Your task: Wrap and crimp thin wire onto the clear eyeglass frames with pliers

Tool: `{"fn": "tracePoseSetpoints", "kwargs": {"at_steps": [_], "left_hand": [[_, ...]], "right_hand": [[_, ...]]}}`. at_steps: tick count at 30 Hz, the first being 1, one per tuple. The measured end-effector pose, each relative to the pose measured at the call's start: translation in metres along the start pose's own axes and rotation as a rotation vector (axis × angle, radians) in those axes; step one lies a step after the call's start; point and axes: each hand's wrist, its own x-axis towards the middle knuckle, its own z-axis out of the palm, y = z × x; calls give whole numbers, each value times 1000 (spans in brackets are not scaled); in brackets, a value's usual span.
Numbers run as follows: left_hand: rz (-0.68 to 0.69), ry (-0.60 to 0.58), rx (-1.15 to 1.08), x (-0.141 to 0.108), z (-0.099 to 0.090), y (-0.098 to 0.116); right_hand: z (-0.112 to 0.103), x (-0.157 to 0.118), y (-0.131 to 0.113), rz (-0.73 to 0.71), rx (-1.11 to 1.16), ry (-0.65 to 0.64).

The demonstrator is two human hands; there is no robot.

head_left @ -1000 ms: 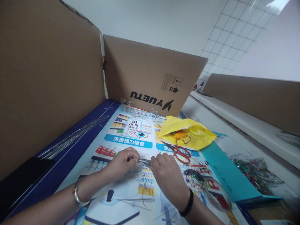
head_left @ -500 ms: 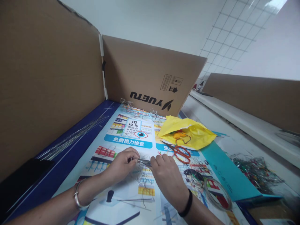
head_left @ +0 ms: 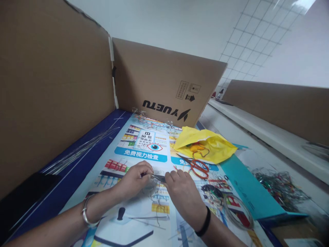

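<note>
Above poster, right hand palm-down, fingers curled.

A pale wall rises behind, smooth and faintly bluish; a dark-lined grid slants across its upper right, beneath a bright patch of light; brown cardboard panels stand at the left, the back and the right; a printed poster sheet covers the worktop.
</note>
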Motion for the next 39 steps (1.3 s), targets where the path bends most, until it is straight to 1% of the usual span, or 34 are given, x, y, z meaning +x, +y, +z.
{"fn": "tracePoseSetpoints", "kwargs": {"at_steps": [7,13,23,28,33,39], "left_hand": [[-45,-141,-11,4,-9,-4],[-22,-197,-25,7,-12,-5],[-7,-200,16,4,-12,-5],[-17,-182,42,5,-11,-5],[-17,-194,55,5,-12,-1],[-15,-191,60,5,-13,-1]], "right_hand": [[-1,2,3,-18,8,31],[-4,3,5,-46,-11,30],[-4,2,6,-32,-19,30],[-3,2,5,-58,-21,36],[-1,0,4,-69,-29,30],[-4,1,6,-66,-15,18]]}}
